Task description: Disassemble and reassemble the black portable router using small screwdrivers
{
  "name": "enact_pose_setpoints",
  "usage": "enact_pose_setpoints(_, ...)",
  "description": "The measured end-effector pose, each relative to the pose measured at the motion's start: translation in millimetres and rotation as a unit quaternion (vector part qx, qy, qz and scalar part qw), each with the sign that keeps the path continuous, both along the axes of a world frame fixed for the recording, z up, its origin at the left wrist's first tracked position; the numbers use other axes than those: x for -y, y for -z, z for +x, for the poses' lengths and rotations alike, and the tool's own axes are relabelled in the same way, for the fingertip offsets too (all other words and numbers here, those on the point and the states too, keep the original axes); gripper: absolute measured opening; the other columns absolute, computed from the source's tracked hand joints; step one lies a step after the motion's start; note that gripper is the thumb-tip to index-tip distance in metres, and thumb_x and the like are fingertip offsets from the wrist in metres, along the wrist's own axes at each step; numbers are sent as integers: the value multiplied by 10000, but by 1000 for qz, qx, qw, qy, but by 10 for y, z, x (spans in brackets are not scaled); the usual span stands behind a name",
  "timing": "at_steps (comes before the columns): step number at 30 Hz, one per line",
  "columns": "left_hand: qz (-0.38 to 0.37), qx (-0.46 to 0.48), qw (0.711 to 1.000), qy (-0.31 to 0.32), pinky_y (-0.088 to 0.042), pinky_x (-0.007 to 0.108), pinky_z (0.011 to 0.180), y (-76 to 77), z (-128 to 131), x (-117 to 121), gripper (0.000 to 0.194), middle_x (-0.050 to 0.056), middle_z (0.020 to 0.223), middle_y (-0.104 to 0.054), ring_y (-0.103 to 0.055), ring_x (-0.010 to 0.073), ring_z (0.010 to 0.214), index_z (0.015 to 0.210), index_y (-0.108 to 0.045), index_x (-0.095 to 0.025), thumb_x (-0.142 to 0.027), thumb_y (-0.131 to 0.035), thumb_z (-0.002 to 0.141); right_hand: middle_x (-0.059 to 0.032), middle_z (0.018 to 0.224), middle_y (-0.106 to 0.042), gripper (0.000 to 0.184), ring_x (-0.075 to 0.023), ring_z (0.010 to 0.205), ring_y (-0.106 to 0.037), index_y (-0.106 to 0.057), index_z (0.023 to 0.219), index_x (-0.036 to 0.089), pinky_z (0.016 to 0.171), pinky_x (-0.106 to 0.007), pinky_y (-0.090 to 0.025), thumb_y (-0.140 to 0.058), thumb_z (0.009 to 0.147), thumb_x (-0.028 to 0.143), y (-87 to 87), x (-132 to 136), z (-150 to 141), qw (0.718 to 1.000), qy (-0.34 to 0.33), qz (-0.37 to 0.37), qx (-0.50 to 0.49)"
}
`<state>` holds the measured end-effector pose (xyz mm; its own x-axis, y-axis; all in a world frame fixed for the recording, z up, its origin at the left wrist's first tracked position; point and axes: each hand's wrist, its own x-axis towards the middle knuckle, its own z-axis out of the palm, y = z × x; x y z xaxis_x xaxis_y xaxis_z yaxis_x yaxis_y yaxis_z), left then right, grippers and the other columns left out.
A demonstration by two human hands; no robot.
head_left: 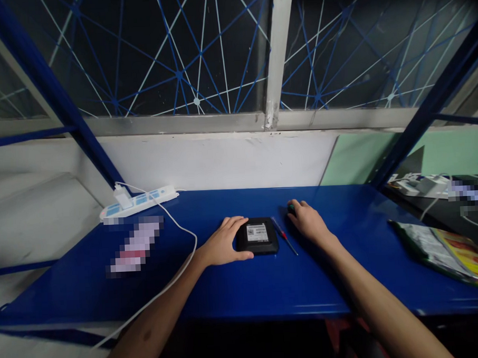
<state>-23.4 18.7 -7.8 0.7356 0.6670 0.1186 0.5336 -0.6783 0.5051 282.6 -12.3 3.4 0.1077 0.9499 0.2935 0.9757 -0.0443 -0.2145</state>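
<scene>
Device of square black plastic (258,236), best kept flat on the glossy blue desk (244,289), is gripped by the left hand (223,244); the right hand (307,220) clasps a small dark object (291,208).

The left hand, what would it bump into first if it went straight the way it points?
Probably the black box: the left hand sits around its left side and seems to touch it. Beyond, a thin tool with a red part lies roughly in line, though depth is hard to judge.
</scene>
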Motion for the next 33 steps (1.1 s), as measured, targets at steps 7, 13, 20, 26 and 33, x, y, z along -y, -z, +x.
enact_pose_setpoints(7, 3, 15, 1000, 3, -349, 565, 1131, -22, 24, 15, 958, 123, 1500, -393, -349, 377, 1376, 1480, -345, -250, -653, -743, 708, -76, 1082, -651, 482, -146, 670, -651, -499, 1389, 237, 644, -325, -557, -539, 946, 424, -147, 73, -134, 893, -100, 240, -366)
enact_pose_setpoints(13, 8, 14, 1000, -1, -355, 563, 1129, -10, 20, 8, 955, 128, 1504, -394, -349, 375, 1378, 1485, -350, -243, -646, -747, 714, -47, 1041, -642, 448, -123, 624, -645, -588, 1281, 245, 602, -310, -557, -654, 871, 413, -78, 117, -313, 854, -123, 233, -449)
enact_pose_setpoints(20, 2, 19, 1000, 4, -346, 574, 1137, 15, 8, -8, 971, 112, 1516, -381, -335, 376, 1390, 1499, -335, -268, -658, -741, 708, -29, 966, -667, 409, -143, 636, -677, -560, 1251, 251, 615, -317, -559, -652, 882, 401, -83, 105, -324, 840, -110, 259, -463)
enact_pose_setpoints(26, -2, 19, 1000, 6, -344, 590, 1128, 15, 10, -8, 983, 118, 1515, -376, -332, 385, 1383, 1497, -337, -267, -668, -746, 698, 1, 871, -657, 406, -155, 633, -685, -540, 1244, 257, 630, -333, -564, -651, 882, 405, -97, 107, -330, 835, -100, 264, -472)
enact_pose_setpoints(33, -3, 25, 1000, 7, -343, 594, 1126, 7, 14, -3, 963, 113, 1514, -382, -335, 391, 1384, 1495, -345, -271, -643, -749, 704, -19, 907, -667, 404, -148, 638, -678, -528, 1257, 241, 621, -324, -563, -623, 894, 392, -89, 109, -323, 847, -101, 262, -451)
